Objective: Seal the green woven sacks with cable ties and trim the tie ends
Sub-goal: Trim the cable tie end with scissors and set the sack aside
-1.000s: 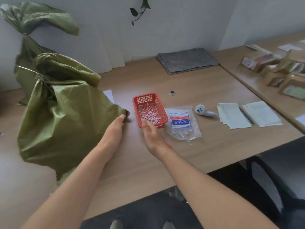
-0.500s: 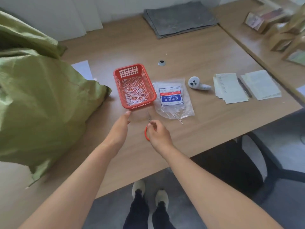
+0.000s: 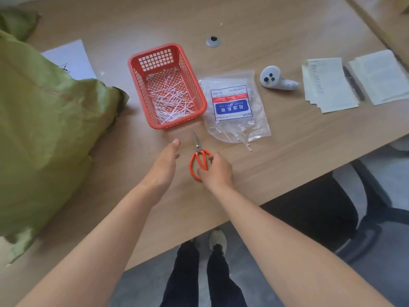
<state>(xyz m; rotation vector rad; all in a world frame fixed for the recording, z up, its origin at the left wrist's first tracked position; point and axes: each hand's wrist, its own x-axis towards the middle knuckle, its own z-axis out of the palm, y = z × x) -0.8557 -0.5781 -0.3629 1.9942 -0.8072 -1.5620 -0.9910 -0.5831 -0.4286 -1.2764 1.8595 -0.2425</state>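
A large green woven sack (image 3: 44,129) lies on the left of the wooden table (image 3: 287,151). Orange-handled scissors (image 3: 197,149) lie flat on the table just in front of a red basket (image 3: 177,126) that holds several trimmed white tie ends. My right hand (image 3: 218,171) has its fingers curled on the scissors' handles. My left hand (image 3: 164,165) hovers flat and open just left of the scissors, holding nothing. A clear plastic bag of cable ties (image 3: 232,105) lies to the right of the basket, with a few ties poking out of its near end.
A white handheld controller (image 3: 274,80), stacks of paper (image 3: 327,85) and a pen (image 3: 354,85) lie on the right. A white sheet (image 3: 70,60) sits behind the sack. A black chair (image 3: 365,218) stands past the table's near edge.
My left hand has let go of the sack and moved right toward the scissors. My right hand has drawn back from the basket with the scissors, now down on the table. The view tilted downward.
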